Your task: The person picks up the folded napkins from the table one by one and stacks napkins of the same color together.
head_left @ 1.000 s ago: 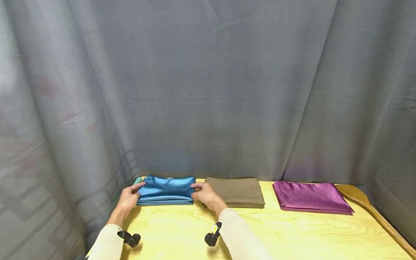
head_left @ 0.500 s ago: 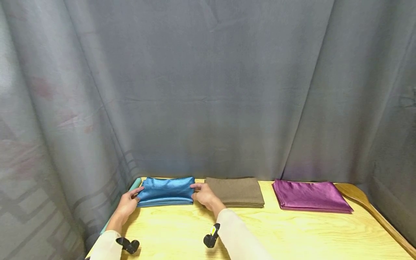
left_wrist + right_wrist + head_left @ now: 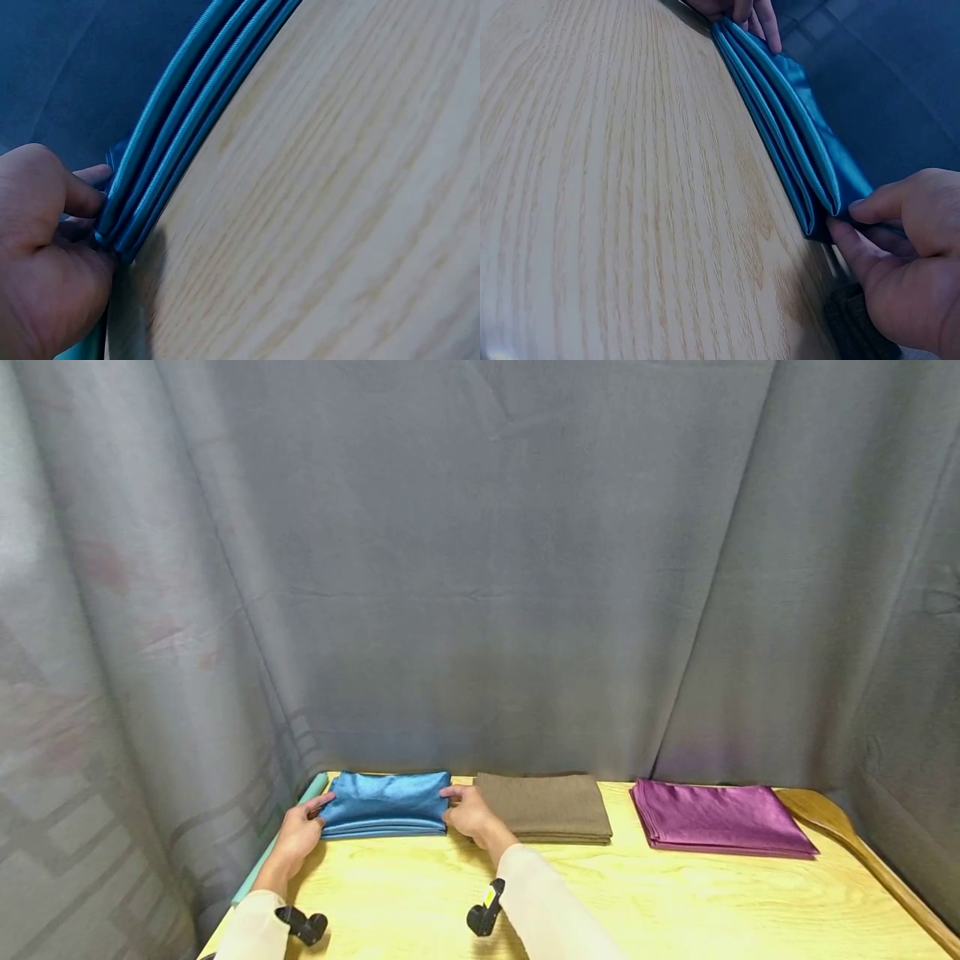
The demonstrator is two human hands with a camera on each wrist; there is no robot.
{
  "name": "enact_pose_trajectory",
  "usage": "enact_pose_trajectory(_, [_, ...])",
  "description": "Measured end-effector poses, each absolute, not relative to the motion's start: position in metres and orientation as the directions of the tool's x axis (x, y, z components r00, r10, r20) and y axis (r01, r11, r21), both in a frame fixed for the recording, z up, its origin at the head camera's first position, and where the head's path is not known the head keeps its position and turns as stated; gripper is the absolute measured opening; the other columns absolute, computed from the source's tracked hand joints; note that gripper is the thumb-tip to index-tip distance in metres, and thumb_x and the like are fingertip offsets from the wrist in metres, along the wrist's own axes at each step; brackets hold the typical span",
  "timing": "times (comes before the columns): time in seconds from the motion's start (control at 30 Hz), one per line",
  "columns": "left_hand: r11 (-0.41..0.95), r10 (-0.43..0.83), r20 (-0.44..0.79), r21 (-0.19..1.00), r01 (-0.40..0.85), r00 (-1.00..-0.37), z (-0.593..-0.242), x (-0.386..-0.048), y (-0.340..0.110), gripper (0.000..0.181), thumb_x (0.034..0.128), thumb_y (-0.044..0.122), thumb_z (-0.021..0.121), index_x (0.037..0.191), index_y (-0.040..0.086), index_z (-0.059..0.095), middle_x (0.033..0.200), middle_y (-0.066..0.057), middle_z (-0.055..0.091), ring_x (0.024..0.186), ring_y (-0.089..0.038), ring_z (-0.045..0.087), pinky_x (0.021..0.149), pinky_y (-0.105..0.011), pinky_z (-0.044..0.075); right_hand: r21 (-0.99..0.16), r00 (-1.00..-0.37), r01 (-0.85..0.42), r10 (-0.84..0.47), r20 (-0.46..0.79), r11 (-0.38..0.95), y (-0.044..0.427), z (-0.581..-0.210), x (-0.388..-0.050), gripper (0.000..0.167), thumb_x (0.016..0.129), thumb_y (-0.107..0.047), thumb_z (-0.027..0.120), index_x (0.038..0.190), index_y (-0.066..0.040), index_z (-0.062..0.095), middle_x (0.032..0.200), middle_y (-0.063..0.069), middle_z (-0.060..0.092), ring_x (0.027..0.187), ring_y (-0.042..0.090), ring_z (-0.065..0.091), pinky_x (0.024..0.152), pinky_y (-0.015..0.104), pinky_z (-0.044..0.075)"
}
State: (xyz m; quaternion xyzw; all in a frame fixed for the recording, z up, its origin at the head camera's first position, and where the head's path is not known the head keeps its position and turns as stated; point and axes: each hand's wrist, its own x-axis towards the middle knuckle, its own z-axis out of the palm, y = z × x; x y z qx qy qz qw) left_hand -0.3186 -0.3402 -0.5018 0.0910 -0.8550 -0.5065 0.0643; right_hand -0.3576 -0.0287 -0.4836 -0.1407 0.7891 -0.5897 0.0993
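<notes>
A folded shiny blue cloth (image 3: 386, 802) lies in several layers at the far left of the table in the head view. My left hand (image 3: 298, 833) pinches its left end; in the left wrist view that hand (image 3: 49, 247) has fingers around the stacked folds (image 3: 180, 120). At the other end, my right hand (image 3: 472, 814) grips the cloth's right side. The right wrist view shows thumb and fingers of the right hand (image 3: 915, 247) at the corner of the blue folds (image 3: 780, 120). The fingers behind the cloth are partly hidden.
Just right of my right hand lies a folded brown cloth (image 3: 551, 808). Further right are a folded purple cloth (image 3: 723, 818) and a long wooden paddle (image 3: 855, 839). A teal strip (image 3: 258, 868) runs along the table's left edge. Grey curtains (image 3: 480, 568) hang behind.
The blue cloth's top has bulged and its front folds shifted slightly toward me. The left hand has moved slightly, uncovering more of the teal strip. Both hands stay at the cloth's ends.
</notes>
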Motion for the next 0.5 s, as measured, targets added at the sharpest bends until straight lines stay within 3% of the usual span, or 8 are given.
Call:
enact_pose_trajectory(0.1, [0.467, -0.227, 0.021, 0.879, -0.090, -0.974, -0.501, -0.320, -0.340, 0.060, 0.0921, -0.013, 0.037, 0.151, -0.006, 0.045, 0.162, -0.033, 0.032, 0.152, -0.046, 0.028, 0.119, -0.050, 0.031, -0.960, -0.943, -0.113, -0.333, 0.021, 0.258, -0.030, -0.484, -0.357, 0.047, 0.085, 0.014, 0.059, 0.132, 0.008, 0.062, 0.135, 0.030, 0.060, 0.100, 0.025, 0.064, 0.077, 0.030, 0.054])
enact_pose_trajectory(0.13, [0.474, -0.228, 0.022, 0.876, -0.091, -0.973, -0.500, -0.320, -0.340, 0.060, 0.0922, -0.012, 0.037, 0.151, -0.006, 0.046, 0.161, -0.033, 0.033, 0.152, -0.045, 0.029, 0.117, -0.043, 0.034, -0.961, -0.944, -0.114, -0.329, 0.026, 0.251, -0.030, -0.484, -0.357, 0.047, 0.085, 0.014, 0.059, 0.132, 0.008, 0.061, 0.135, 0.030, 0.060, 0.101, 0.026, 0.065, 0.078, 0.031, 0.056])
enact_pose_trajectory(0.2, [0.498, -0.225, 0.038, 0.863, -0.082, -0.974, -0.499, -0.319, -0.339, 0.060, 0.0916, -0.012, 0.038, 0.151, -0.005, 0.046, 0.159, -0.033, 0.036, 0.150, -0.046, 0.033, 0.115, -0.043, 0.035, -0.965, -0.945, -0.125, -0.324, 0.046, 0.229, -0.030, -0.482, -0.356, 0.048, 0.085, 0.013, 0.059, 0.133, 0.010, 0.060, 0.134, 0.032, 0.060, 0.107, 0.031, 0.066, 0.083, 0.034, 0.057])
enact_pose_trajectory(0.3, [0.543, -0.218, 0.059, 0.836, -0.071, -0.974, -0.493, -0.317, -0.338, 0.060, 0.0919, -0.009, 0.038, 0.152, -0.005, 0.045, 0.157, -0.036, 0.039, 0.149, -0.048, 0.036, 0.115, -0.048, 0.039, -0.971, -0.942, -0.151, -0.324, 0.084, 0.187, -0.026, -0.477, -0.355, 0.046, 0.089, 0.006, 0.060, 0.134, 0.013, 0.057, 0.133, 0.033, 0.060, 0.118, 0.039, 0.065, 0.093, 0.042, 0.058])
enact_pose_trajectory(0.37, [0.571, -0.214, 0.072, 0.818, -0.065, -0.974, -0.487, -0.314, -0.336, 0.059, 0.0935, -0.006, 0.038, 0.153, -0.004, 0.043, 0.158, -0.036, 0.037, 0.149, -0.050, 0.034, 0.120, -0.059, 0.033, -0.975, -0.938, -0.158, -0.332, 0.099, 0.156, -0.020, -0.472, -0.355, 0.042, 0.094, 0.000, 0.060, 0.134, 0.014, 0.056, 0.132, 0.032, 0.061, 0.120, 0.042, 0.065, 0.098, 0.047, 0.056])
enact_pose_trajectory(0.5, [0.617, -0.211, 0.121, 0.786, -0.036, -0.970, -0.469, -0.307, -0.329, 0.054, 0.0986, 0.001, 0.044, 0.153, -0.002, 0.044, 0.161, -0.034, 0.031, 0.149, -0.051, 0.031, 0.120, -0.063, 0.031, -0.988, -0.936, -0.131, -0.338, 0.097, 0.079, -0.001, -0.460, -0.360, 0.038, 0.102, -0.008, 0.055, 0.134, 0.013, 0.056, 0.133, 0.032, 0.061, 0.119, 0.041, 0.065, 0.106, 0.052, 0.053])
